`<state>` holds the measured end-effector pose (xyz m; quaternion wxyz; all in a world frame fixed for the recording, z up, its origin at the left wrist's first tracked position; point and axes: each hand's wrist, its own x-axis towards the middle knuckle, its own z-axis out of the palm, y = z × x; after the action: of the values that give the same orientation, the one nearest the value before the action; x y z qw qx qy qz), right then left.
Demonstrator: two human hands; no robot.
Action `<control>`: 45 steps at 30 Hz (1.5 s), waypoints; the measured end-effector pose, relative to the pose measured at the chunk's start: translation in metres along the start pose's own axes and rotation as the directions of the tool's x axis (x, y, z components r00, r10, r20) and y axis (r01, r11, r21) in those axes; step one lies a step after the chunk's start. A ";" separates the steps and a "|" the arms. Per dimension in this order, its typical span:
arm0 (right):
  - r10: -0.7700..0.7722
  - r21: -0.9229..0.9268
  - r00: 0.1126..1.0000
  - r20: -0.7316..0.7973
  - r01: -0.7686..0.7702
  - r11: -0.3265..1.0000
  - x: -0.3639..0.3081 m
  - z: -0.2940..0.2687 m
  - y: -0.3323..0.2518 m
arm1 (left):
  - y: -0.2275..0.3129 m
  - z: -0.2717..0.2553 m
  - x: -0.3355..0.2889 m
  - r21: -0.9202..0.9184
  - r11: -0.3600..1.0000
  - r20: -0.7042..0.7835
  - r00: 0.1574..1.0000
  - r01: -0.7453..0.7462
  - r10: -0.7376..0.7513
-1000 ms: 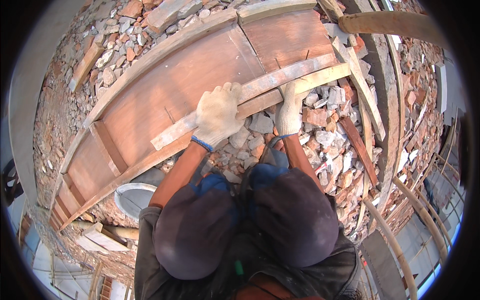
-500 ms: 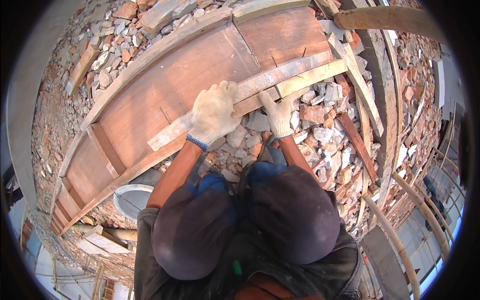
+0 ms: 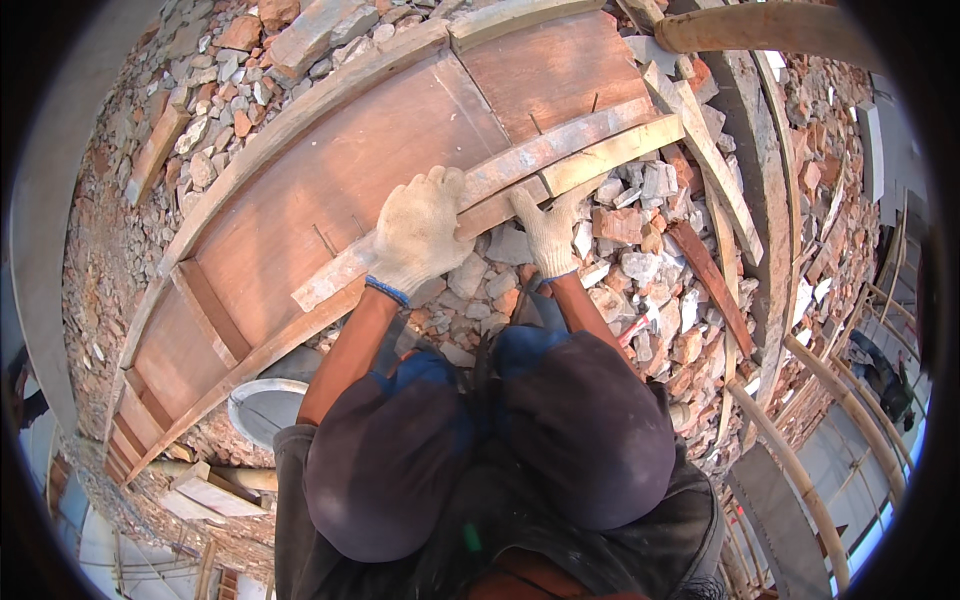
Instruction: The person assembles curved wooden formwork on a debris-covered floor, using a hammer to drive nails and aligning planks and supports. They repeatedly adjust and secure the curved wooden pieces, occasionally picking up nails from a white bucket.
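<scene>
A long plywood panel (image 3: 330, 165) framed with wooden battens slants across the rubble in front of me. Along its near edge lies a loose wooden plank (image 3: 560, 137) with nails sticking up. My left hand (image 3: 418, 228), in a cream knitted glove, is closed over this plank near its middle. My right hand (image 3: 550, 235), gloved too, grips the panel's near edge batten (image 3: 490, 212) from below, thumb on the near side. Its other fingertips are partly hidden under the pale end of a lighter batten (image 3: 620, 155).
Broken brick and stone rubble (image 3: 640, 265) covers the ground around my feet. A round grey basin (image 3: 268, 408) stands at the left by my knee. Timber beams (image 3: 745, 150) and a thick bamboo pole (image 3: 765, 27) lie at the right. Loose boards (image 3: 205, 492) rest at lower left.
The view has shifted slightly, so the panel sits a little further left. Both hands stay on the wood in about the same places.
</scene>
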<state>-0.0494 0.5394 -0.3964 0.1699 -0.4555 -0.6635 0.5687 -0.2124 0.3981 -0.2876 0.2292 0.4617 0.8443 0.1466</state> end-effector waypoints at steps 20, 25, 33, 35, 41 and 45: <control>-0.245 -0.463 0.483 0.841 0.876 0.137 0.022 0.007 -0.134 | -0.007 0.005 -0.009 0.016 0.998 -0.034 0.998 -0.053 0.054; -0.354 -0.306 0.324 0.877 0.946 0.107 0.033 0.019 -0.137 | -0.007 0.004 -0.014 0.000 0.999 -0.086 0.996 -0.034 0.034; -0.173 -0.348 0.371 0.912 0.925 0.152 0.036 0.021 -0.146 | -0.034 -0.011 -0.021 -0.286 0.956 -0.068 0.997 -0.063 0.046; -0.149 -0.349 0.366 0.918 0.928 0.128 0.039 0.022 -0.144 | -0.061 -0.048 -0.027 -0.510 0.859 -0.046 0.996 0.044 -0.078; -0.076 -0.382 0.392 0.917 0.917 0.117 0.040 0.025 -0.152 | -0.222 -0.120 -0.024 0.075 0.954 -0.271 0.927 0.290 -0.260; -0.062 -0.368 0.375 0.925 0.924 0.105 0.040 0.024 -0.153 | -0.255 -0.130 -0.012 0.171 0.884 0.159 0.873 0.435 -0.461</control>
<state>-0.1513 0.5661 -0.2766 -0.1809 0.1085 -0.9710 0.1123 -0.4563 0.2474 -0.2914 0.3079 0.2791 0.9095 -0.0116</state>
